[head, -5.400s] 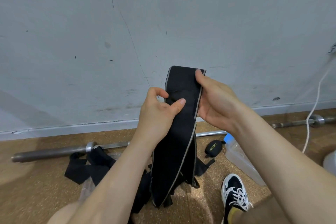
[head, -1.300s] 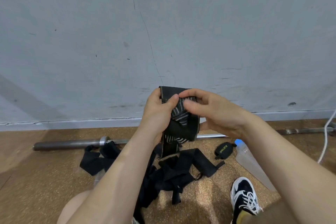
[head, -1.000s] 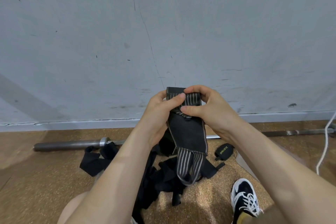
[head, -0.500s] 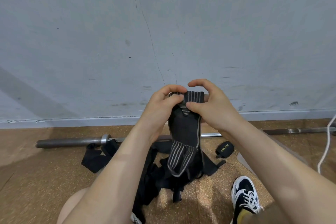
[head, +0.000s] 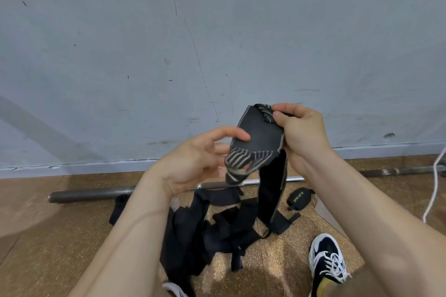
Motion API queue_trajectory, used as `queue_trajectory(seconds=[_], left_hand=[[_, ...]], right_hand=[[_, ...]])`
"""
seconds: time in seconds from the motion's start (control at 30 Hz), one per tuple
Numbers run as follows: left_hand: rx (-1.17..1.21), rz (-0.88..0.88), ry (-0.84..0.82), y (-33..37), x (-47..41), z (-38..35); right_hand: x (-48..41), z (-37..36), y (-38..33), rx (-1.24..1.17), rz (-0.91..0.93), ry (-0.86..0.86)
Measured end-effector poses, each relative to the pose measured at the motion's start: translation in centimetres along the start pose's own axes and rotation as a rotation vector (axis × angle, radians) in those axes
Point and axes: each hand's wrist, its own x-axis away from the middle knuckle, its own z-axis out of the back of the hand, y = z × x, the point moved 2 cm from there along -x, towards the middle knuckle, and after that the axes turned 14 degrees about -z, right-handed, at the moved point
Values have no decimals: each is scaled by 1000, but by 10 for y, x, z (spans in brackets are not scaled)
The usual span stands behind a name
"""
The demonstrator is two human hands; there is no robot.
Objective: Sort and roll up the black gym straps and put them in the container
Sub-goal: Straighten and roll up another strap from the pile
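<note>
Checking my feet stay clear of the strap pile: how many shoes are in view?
2: a black-and-white sneaker at lower right beside the strap pile; what looks like a white shoe toe at the bottom edge, mostly cut off.

Soft, even indoor light, moderate rather than bright, leaves the grey wall (head: 217,31) flat and free of glare; its source is out of view. A broad diagonal shadow crosses the wall's lower left, and dim patches lie on the floor (head: 48,236) at left and near the bottom edge. A small bright glint shows on the barbell (head: 91,194). The wide lens bows the baseboard (head: 96,166) and the barbell. The left hand (head: 193,159) and the striped end of the strap (head: 260,135) are motion-blurred. The forearms at the bottom edge look soft, while the shoe (head: 325,258) is crisp.
</note>
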Motion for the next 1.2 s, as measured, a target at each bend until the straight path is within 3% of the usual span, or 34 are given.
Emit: queue_trajectory(seconds=[0.1,0.37,0.57,0.7,0.87,1.07,1.2], left_hand=[[-195,-56,-19,-6,-1,-6],[-130,-96,373,-8,-11,-17],[-226,-139,639,-9,-16,-21],[-329,-191,623,-2,-14,-24],[-336,-215,525,1,-12,-25],[-40,-244,225,10,-3,-15],[-104,-265,277,11,-2,-12]], right_hand=[[-3,3,-3,-28,-4,29],[0,-1,-2,78,128,43],[3,-6,-3,180,241,-37],[7,-10,2,280,225,-150],[6,-13,6,393,267,-132],[10,-9,2,128,148,-274],[14,-11,4,12,40,-365]])
